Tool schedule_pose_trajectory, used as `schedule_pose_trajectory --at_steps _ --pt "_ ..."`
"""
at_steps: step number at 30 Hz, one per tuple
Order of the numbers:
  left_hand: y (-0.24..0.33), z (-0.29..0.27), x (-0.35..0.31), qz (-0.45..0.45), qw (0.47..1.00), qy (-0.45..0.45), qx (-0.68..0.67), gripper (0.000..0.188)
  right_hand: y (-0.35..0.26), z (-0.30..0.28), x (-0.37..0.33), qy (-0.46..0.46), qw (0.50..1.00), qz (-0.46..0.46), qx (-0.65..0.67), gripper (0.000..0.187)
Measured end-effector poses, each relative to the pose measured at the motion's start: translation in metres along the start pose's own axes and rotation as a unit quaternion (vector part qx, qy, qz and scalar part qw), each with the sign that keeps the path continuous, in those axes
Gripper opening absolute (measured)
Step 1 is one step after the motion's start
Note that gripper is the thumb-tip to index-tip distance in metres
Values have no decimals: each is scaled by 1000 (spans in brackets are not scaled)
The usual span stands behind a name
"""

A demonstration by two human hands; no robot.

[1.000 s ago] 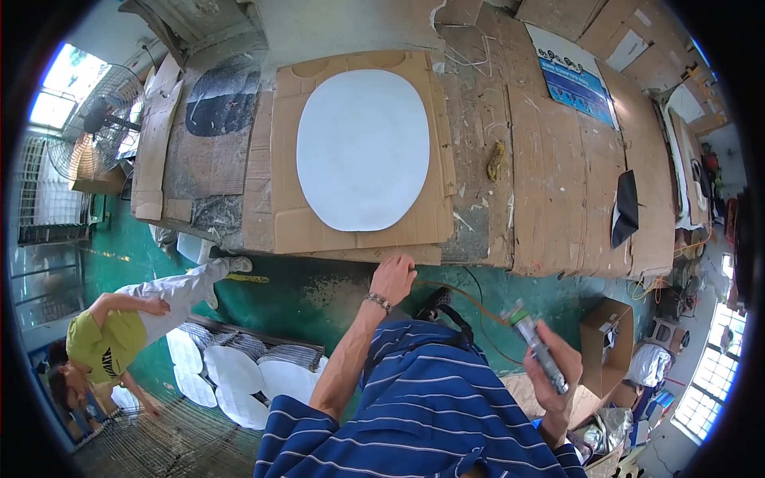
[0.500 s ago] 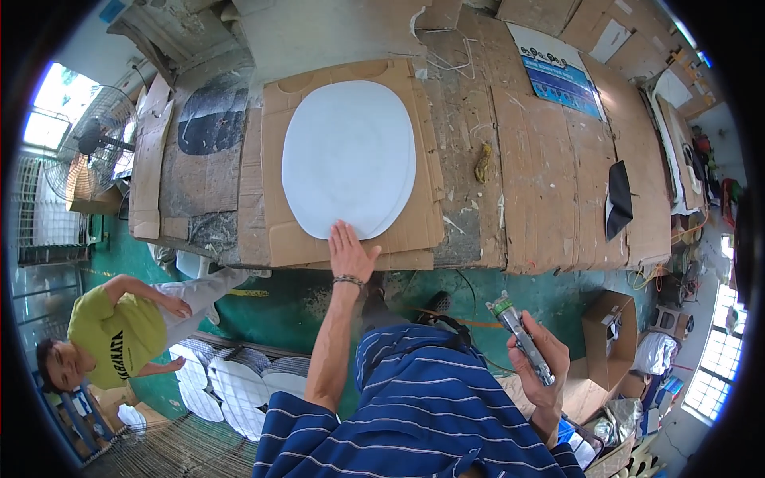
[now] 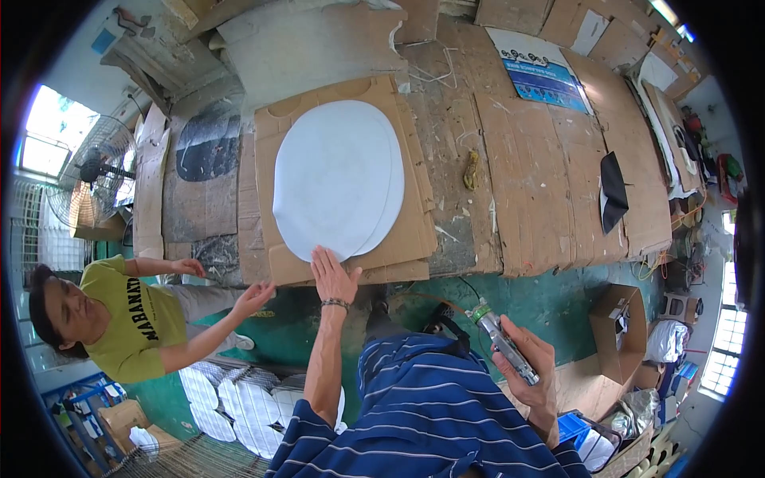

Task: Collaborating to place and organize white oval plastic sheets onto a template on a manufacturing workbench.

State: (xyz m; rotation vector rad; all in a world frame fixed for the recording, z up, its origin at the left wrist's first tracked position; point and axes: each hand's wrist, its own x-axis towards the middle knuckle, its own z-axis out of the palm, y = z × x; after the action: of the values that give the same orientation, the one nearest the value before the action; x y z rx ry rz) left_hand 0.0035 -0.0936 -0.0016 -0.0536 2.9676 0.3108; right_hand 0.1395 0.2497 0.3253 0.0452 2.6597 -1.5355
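Observation:
Two overlapping white oval sheets (image 3: pixel 335 175) lie on a flattened piece of cardboard (image 3: pixel 418 227) on the workbench. The upper sheet sits a little to the left, so the lower one shows along the right side. My left hand (image 3: pixel 333 275) rests flat on their near edge, fingers stretched out, gripping nothing. Off the bench at the lower right, my right hand (image 3: pixel 530 362) is wrapped round a silver hand tool with a green end (image 3: pixel 502 342). That green end points up and toward the bench; the tool's exact kind I cannot make out.
A co-worker in a yellow-green shirt (image 3: pixel 139 319) stands at the left, both hands near the bench edge. Behind are a fan (image 3: pixel 94 167) and stacked white pieces (image 3: pixel 247 406). A black piece (image 3: pixel 612 193) lies on the bench's right; an open cardboard box (image 3: pixel 620 334) stands on the floor.
The upper white sheet has shifted left over the lower one, exposing more of it. My right hand and the tool sit slightly further left. The co-worker has turned and reached toward the bench.

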Motion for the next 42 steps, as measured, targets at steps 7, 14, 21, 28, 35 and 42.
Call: schedule_pose_trajectory --at_steps 7,14,21,28,35,42 --pt "84 -6 -13 153 985 -65 -43 100 -6 6 -3 -17 1000 -9 -2 54" --pt "88 26 -10 179 979 -50 -84 100 -22 17 -1 -21 999 26 -18 54" --pt "89 29 -5 176 978 -56 -100 94 -47 41 4 -8 998 40 -55 56" --pt "85 23 -5 200 975 -61 -75 86 -53 50 14 -67 995 14 -72 62" --pt "85 21 -5 181 974 -58 -123 71 -39 38 30 -15 998 -46 -36 61" --pt "85 23 -12 181 972 -26 -145 63 -18 -4 11 24 998 -40 -53 56"
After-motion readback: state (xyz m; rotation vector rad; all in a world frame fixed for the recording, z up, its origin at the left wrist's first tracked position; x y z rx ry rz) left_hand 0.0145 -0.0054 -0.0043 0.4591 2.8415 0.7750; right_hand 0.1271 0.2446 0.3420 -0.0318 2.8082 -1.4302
